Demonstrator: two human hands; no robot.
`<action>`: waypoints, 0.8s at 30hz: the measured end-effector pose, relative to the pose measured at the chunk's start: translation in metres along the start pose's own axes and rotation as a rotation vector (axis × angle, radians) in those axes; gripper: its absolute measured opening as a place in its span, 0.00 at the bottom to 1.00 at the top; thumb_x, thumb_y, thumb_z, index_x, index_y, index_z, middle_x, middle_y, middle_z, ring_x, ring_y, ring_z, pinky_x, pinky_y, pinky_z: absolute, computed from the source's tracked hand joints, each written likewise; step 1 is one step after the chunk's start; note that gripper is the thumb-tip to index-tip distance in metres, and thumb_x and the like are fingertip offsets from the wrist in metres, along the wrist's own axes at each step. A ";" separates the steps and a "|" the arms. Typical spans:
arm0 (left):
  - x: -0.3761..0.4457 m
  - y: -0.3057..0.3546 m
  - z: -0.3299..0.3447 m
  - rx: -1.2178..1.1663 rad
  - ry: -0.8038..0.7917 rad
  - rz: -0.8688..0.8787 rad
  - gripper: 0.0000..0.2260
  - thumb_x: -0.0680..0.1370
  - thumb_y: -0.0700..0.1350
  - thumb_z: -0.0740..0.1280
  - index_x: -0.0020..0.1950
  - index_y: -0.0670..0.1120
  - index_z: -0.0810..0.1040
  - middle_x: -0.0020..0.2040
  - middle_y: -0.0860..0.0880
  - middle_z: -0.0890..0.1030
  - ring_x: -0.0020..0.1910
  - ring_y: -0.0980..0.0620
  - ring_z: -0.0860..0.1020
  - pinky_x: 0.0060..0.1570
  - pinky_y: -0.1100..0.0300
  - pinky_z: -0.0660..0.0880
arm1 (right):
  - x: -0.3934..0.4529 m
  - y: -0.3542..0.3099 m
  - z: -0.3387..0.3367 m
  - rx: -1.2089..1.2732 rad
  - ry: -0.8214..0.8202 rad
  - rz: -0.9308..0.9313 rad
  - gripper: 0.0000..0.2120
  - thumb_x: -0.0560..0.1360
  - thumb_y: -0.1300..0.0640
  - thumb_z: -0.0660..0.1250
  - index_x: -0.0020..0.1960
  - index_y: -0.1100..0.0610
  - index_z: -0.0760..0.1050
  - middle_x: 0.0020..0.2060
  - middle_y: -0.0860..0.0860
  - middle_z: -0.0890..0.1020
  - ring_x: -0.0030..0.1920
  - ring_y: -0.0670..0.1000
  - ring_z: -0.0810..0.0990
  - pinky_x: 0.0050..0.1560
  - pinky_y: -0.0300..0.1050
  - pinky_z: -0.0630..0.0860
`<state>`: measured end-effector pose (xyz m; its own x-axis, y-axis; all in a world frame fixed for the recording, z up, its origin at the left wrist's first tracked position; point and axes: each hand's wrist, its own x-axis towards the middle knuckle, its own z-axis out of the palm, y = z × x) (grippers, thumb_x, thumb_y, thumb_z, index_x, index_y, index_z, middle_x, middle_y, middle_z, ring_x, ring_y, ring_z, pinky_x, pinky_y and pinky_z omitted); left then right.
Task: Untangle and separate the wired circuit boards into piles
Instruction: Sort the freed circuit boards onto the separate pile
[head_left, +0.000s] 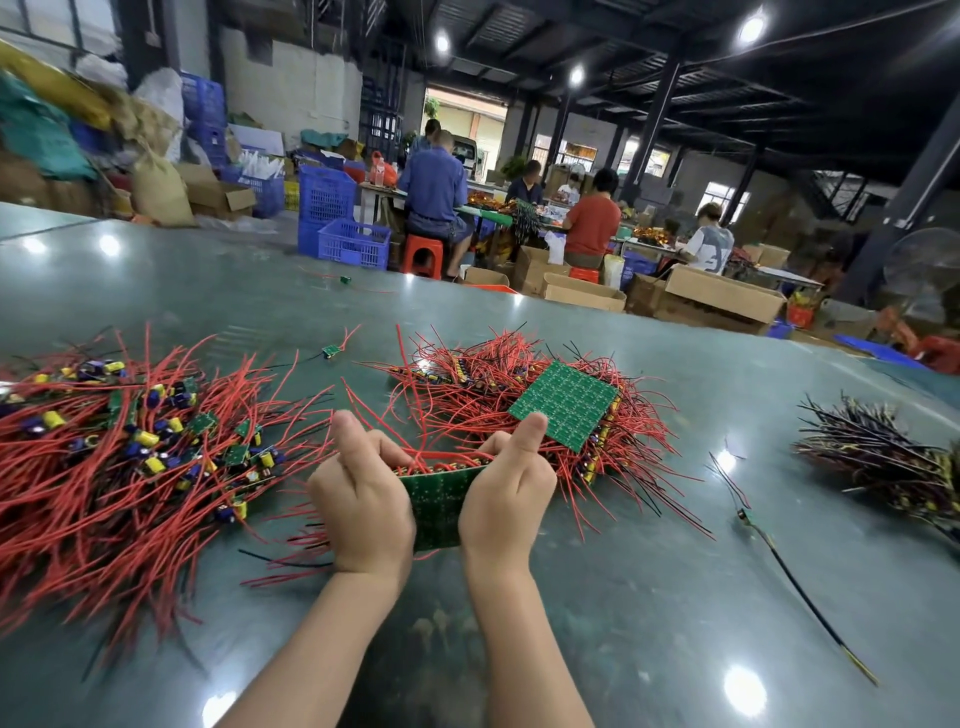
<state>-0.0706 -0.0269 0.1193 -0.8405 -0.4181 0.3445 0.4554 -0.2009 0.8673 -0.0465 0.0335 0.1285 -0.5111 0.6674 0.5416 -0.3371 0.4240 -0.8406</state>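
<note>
A green circuit board panel (438, 503) with red wires along its far edge is held between both hands above the table. My left hand (363, 506) grips its left side, thumb raised. Gripping the right side is my right hand (506, 499), thumb also up. On the left lies a big pile of small separated boards (135, 441) with red wires and yellow and purple capacitors. Behind my hands sits a tangled heap of red-wired boards (467, 384), topped by a green panel (566, 402) lying face down.
A bundle of dark-wired boards (883, 462) lies at the right. Single loose boards lie on the glossy green table (623, 597): one (330, 351) far centre, one (746, 515) with a long black wire at the right. Seated people, blue crates and cardboard boxes stand beyond the table.
</note>
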 end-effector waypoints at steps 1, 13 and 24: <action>0.001 0.000 0.000 -0.012 -0.025 -0.032 0.30 0.75 0.62 0.48 0.18 0.48 0.67 0.19 0.52 0.71 0.24 0.52 0.68 0.35 0.55 0.65 | 0.000 0.000 0.000 0.003 -0.025 0.011 0.31 0.73 0.34 0.40 0.20 0.50 0.62 0.16 0.46 0.64 0.21 0.46 0.62 0.29 0.40 0.56; 0.006 0.006 -0.004 -0.065 -0.123 -0.161 0.28 0.74 0.59 0.53 0.23 0.38 0.65 0.25 0.43 0.69 0.26 0.48 0.65 0.32 0.56 0.63 | 0.003 -0.005 -0.004 -0.026 -0.159 0.031 0.29 0.75 0.36 0.44 0.23 0.54 0.58 0.16 0.46 0.62 0.22 0.45 0.59 0.28 0.41 0.56; 0.039 -0.003 0.003 0.151 -0.171 -0.204 0.36 0.73 0.68 0.42 0.19 0.45 0.70 0.20 0.47 0.69 0.28 0.44 0.69 0.37 0.52 0.68 | 0.007 -0.007 -0.013 -0.048 -0.372 0.129 0.25 0.64 0.29 0.59 0.28 0.52 0.67 0.22 0.43 0.69 0.28 0.45 0.67 0.33 0.44 0.67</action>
<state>-0.1054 -0.0400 0.1314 -0.9533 -0.2248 0.2018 0.2339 -0.1265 0.9640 -0.0379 0.0432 0.1377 -0.8013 0.4534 0.3902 -0.2184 0.3855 -0.8965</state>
